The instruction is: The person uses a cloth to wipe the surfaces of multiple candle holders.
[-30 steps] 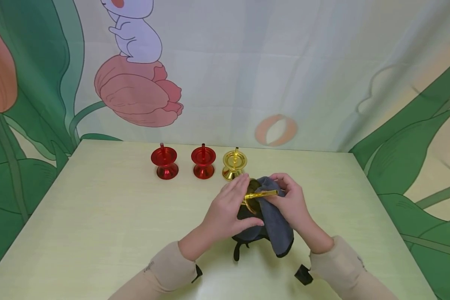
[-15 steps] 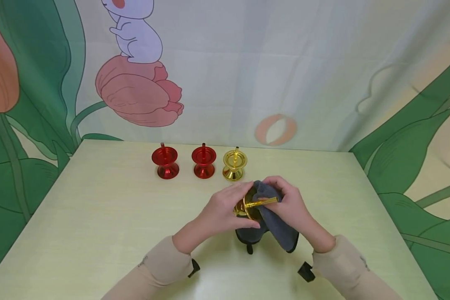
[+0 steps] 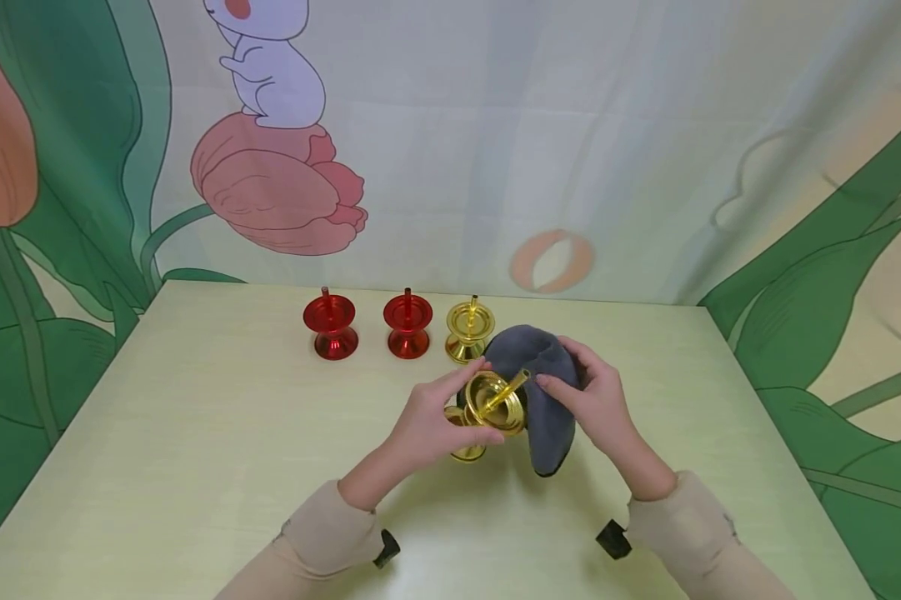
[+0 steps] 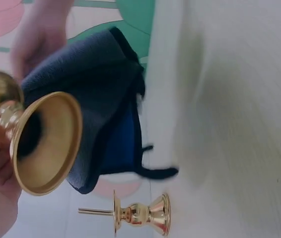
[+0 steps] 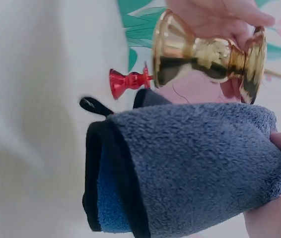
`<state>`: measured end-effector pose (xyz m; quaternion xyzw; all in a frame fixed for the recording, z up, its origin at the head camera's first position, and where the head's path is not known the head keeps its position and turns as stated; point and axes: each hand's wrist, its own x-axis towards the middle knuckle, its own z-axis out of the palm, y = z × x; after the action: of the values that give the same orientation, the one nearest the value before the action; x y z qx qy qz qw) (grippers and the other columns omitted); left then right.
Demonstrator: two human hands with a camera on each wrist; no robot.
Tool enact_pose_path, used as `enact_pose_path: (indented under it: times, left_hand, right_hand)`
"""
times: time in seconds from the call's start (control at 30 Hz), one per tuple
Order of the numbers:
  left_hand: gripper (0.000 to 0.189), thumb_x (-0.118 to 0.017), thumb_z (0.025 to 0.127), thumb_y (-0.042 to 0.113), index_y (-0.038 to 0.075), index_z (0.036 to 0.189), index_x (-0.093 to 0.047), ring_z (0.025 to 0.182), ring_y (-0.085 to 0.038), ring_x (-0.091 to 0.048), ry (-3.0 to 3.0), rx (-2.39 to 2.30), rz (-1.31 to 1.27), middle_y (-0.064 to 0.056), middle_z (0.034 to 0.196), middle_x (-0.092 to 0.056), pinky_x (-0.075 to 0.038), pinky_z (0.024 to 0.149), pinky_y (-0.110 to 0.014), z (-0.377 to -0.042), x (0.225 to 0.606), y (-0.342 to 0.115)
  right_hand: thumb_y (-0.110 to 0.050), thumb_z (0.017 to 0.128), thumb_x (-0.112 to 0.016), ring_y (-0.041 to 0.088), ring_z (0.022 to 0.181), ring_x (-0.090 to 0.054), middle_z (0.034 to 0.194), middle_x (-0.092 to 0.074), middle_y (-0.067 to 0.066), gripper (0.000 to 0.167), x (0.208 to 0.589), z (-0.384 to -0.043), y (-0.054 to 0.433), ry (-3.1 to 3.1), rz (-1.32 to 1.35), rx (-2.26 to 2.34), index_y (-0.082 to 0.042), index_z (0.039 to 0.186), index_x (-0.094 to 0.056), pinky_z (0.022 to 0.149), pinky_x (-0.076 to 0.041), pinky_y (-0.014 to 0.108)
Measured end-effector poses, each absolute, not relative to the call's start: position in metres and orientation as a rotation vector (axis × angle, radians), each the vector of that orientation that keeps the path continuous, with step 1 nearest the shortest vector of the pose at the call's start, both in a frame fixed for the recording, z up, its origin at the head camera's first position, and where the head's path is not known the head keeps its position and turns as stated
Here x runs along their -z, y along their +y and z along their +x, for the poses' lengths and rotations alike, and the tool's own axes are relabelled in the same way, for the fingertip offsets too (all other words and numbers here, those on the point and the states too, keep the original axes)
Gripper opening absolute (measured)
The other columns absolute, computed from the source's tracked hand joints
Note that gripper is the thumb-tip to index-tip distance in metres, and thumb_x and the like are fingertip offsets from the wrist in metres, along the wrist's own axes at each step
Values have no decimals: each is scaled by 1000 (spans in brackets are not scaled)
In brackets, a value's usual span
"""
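Observation:
My left hand [image 3: 427,425] grips a gold candle holder [image 3: 495,404] by its upper dish, thumb in front and fingers behind. The holder is tilted, its spike leaning up to the right and its flared foot hanging over the table, as the right wrist view [image 5: 197,54] also shows. Pinched between thumb and fingers of my right hand [image 3: 600,400] is a grey-blue towel [image 3: 551,417] with black edging and a blue reverse side. The towel hangs folded just right of the held candle holder. In the left wrist view the towel [image 4: 88,74] lies behind the candle holder's foot [image 4: 48,144].
Along the back of the table [image 3: 195,467] stand two red candle holders, the left one [image 3: 332,325] and the middle one [image 3: 407,325], and a second gold candle holder [image 3: 468,329], close behind my hands. A printed curtain [image 3: 450,150] hangs behind the table edge.
The towel has come away from the candle holder's dish and spread up and right. The candle holder has turned, showing its dish and foot more fully. My right hand has shifted slightly right.

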<state>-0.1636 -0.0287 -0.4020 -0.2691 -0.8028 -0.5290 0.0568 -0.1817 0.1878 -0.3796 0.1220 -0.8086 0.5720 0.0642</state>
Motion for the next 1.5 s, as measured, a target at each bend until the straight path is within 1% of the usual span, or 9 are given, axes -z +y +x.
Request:
enact_pose_path:
  times: [0.1, 0.27, 0.43, 0.5, 0.6, 0.77, 1.07, 1.23, 1.5]
  left_hand:
    - [81, -78, 61, 31, 15, 132, -43, 119, -10, -46, -2328, 1755, -667, 0, 125, -55, -41, 96, -37, -166, 401, -30]
    - [74, -78, 62, 31, 19, 128, -46, 116, -8, -48, -2221, 1797, -468, 2, 124, -55, -44, 92, -31, -168, 398, -28]
    - [74, -77, 64, 30, 18, 129, -44, 109, -11, -52, -2145, 1810, -377, 3, 123, -54, -52, 72, -24, -169, 397, -24]
    - [78, -77, 64, 29, 16, 132, -41, 111, -12, -51, -2095, 1843, -384, 2, 125, -53, -52, 71, -22, -169, 398, -22]
    - [85, -77, 64, 29, 13, 135, -34, 117, -12, -48, -1999, 1952, -398, -1, 129, -50, -50, 80, -25, -168, 398, -20]
    - [90, -77, 61, 33, 10, 133, -28, 122, -11, -43, -1855, 2116, -396, -2, 132, -47, -47, 86, -28, -166, 397, -16]
    - [82, -76, 60, 35, 1, 121, -32, 113, -15, -52, -1816, 2121, -423, -2, 131, -48, -49, 82, -27, -161, 397, -13]
    - [78, -77, 60, 31, 1, 118, -35, 110, -17, -54, -1786, 2164, -449, -8, 130, -48, -50, 81, -27, -160, 398, -14]
    - [80, -74, 57, 41, 1, 116, -39, 107, -13, -55, -1842, 2224, -501, -16, 127, -50, -51, 75, -21, -161, 395, -18]
  right_hand:
    - [2, 79, -60, 4, 80, -56, 92, -58, -7, 36, 381, -183, 192, -2277, 253, -2051, 0, 114, -52, 66, -51, 17]
    - [10, 83, -49, 7, 76, -59, 88, -60, -4, 28, 382, -180, 193, -1978, 325, -2514, -11, 100, -56, 64, -52, 19]
    - [14, 84, -41, 10, 77, -63, 91, -61, 0, 32, 380, -172, 189, -1799, 585, -2766, -8, 103, -54, 66, -53, 21]
    - [15, 85, -39, 11, 80, -64, 95, -61, 1, 34, 379, -170, 186, -1754, 665, -2831, -7, 106, -52, 68, -53, 23]
    - [15, 85, -39, 12, 83, -64, 97, -61, 2, 35, 378, -168, 182, -1702, 695, -2915, -8, 109, -50, 69, -53, 24]
    - [15, 85, -39, 13, 87, -62, 102, -58, 2, 39, 379, -165, 176, -1673, 667, -3004, -10, 114, -46, 71, -53, 25]
    - [13, 84, -42, 11, 85, -62, 98, -59, 0, 36, 382, -164, 166, -1743, 561, -2992, -12, 110, -46, 70, -53, 24]
    - [14, 83, -42, 11, 79, -64, 95, -59, -1, 38, 382, -164, 164, -1773, 535, -2941, -14, 109, -44, 66, -53, 23]
    - [17, 80, -42, 9, 78, -63, 92, -60, -2, 38, 381, -165, 167, -1828, 602, -2830, -12, 104, -46, 65, -53, 22]
